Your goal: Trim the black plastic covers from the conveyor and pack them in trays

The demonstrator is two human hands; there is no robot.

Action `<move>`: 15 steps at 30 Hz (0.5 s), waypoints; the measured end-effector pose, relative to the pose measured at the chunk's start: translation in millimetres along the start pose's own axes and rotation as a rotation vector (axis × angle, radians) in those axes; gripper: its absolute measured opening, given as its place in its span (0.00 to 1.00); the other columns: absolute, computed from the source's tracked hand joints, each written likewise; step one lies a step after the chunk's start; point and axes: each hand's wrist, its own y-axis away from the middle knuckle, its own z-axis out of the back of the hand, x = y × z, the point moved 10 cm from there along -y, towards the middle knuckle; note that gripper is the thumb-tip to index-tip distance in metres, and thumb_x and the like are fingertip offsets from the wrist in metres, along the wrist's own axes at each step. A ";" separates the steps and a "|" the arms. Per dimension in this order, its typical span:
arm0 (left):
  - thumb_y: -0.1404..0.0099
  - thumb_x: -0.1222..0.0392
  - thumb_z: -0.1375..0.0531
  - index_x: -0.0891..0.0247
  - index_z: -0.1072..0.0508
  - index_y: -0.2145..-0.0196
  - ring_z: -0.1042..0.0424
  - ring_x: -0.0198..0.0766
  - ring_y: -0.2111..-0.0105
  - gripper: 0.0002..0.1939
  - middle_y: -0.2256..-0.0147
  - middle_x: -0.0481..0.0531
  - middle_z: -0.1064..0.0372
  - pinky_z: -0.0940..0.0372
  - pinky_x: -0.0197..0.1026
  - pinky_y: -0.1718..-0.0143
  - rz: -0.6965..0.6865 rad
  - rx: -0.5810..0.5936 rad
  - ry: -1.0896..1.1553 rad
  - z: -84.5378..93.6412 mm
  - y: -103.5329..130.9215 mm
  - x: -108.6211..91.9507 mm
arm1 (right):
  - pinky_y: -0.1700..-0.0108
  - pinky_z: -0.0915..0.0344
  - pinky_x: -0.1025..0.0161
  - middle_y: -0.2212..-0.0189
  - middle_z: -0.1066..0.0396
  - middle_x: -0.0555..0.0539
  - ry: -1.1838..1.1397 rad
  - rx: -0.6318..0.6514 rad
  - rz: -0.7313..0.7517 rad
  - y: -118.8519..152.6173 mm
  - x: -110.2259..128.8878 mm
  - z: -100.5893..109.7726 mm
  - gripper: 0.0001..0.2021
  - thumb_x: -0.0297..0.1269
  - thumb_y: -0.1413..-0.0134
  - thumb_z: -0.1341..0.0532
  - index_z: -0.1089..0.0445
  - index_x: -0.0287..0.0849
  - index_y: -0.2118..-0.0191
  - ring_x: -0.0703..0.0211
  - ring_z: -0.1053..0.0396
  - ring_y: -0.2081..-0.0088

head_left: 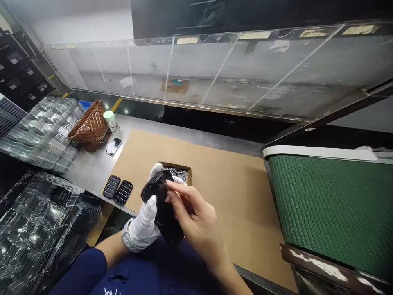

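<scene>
A glossy black phone-shaped case (166, 217) is held tilted above the table's front edge. My left hand (143, 223), in a white glove, wraps round its left side, with the thumb on the face and fingertips showing at the top. Bare, my right hand (195, 215) has its thumb and forefinger pinched together over the upper part of the case. Whatever is between those fingertips is too small to make out. Behind the case stands a small cardboard box (189, 174) of small dark and shiny pieces, partly hidden by my hands.
Two black ribbed cases (123, 192) lie to the left on the cardboard sheet (227, 196). Beyond them are a phone (114, 146), a bottle (111, 122) and a brown handbag (90, 131). Clear plastic trays (39, 131) are stacked at left; a green conveyor belt (331, 213) runs at right.
</scene>
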 end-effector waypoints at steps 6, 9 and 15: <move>0.47 0.36 0.41 0.61 0.31 0.48 0.62 0.52 0.35 0.35 0.42 0.52 0.40 0.65 0.50 0.34 0.104 0.110 0.170 -1.9 0.9 24.0 | 0.53 0.30 0.59 0.61 0.25 0.48 0.058 0.008 0.097 -1.4 8.8 -0.7 0.11 0.29 0.41 0.44 0.32 0.47 0.54 0.59 0.26 0.61; 0.46 0.36 0.42 0.58 0.34 0.45 0.56 0.53 0.36 0.36 0.42 0.52 0.40 0.61 0.52 0.35 0.053 0.061 0.224 1.2 -0.7 27.2 | 0.55 0.29 0.61 0.63 0.25 0.49 0.065 0.016 0.107 -0.1 9.8 -1.4 0.11 0.30 0.41 0.44 0.32 0.47 0.55 0.60 0.26 0.62; 0.42 0.36 0.45 0.53 0.41 0.40 0.45 0.52 0.40 0.35 0.44 0.52 0.37 0.50 0.55 0.38 -0.132 0.038 0.260 -9.1 -2.3 7.9 | 0.66 0.28 0.65 0.69 0.26 0.49 0.024 0.043 -0.050 5.4 -4.1 -1.7 0.22 0.34 0.40 0.45 0.42 0.44 0.41 0.62 0.28 0.71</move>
